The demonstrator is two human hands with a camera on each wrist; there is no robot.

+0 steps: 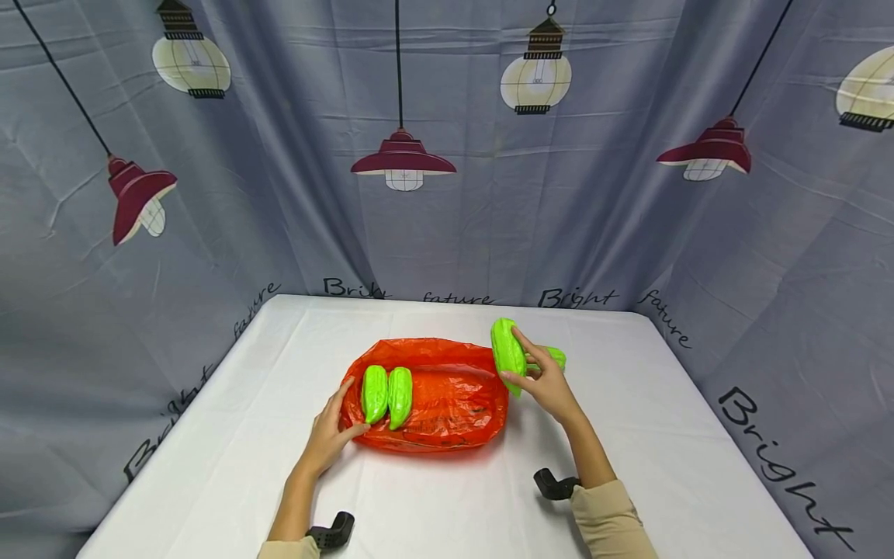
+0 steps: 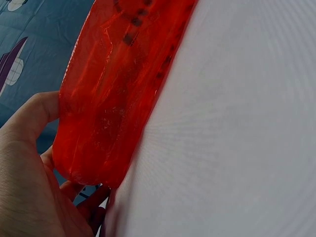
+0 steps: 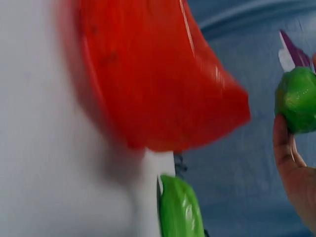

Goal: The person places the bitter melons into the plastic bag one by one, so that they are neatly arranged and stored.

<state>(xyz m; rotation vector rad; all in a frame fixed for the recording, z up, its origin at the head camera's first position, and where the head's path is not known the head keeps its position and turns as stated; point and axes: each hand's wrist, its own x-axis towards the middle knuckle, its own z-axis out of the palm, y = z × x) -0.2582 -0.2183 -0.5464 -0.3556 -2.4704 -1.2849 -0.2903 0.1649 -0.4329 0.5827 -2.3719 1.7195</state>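
Observation:
A red plastic bag [image 1: 450, 400] lies opened wide on the table. Inside its left part, two bright green bitter melons, one on the left [image 1: 375, 392] and one on the right [image 1: 400, 394], lie side by side. My left hand [image 1: 327, 436] holds the bag's left rim between thumb and fingers; the left wrist view shows the bag's end [image 2: 106, 118] within that grasp. Above the bag's right edge, my right hand [image 1: 549, 382] grips another green bitter melon [image 1: 507, 348]. Partly hidden behind that hand is a further green bitter melon [image 1: 557, 357] on the table.
A white cloth covers the table [image 1: 698, 466]. Grey-blue curtains [image 1: 461, 233] printed with lamps and lettering hang behind and at both sides. Black wrist mounts sit on the left forearm [image 1: 334, 532] and right forearm [image 1: 555, 484].

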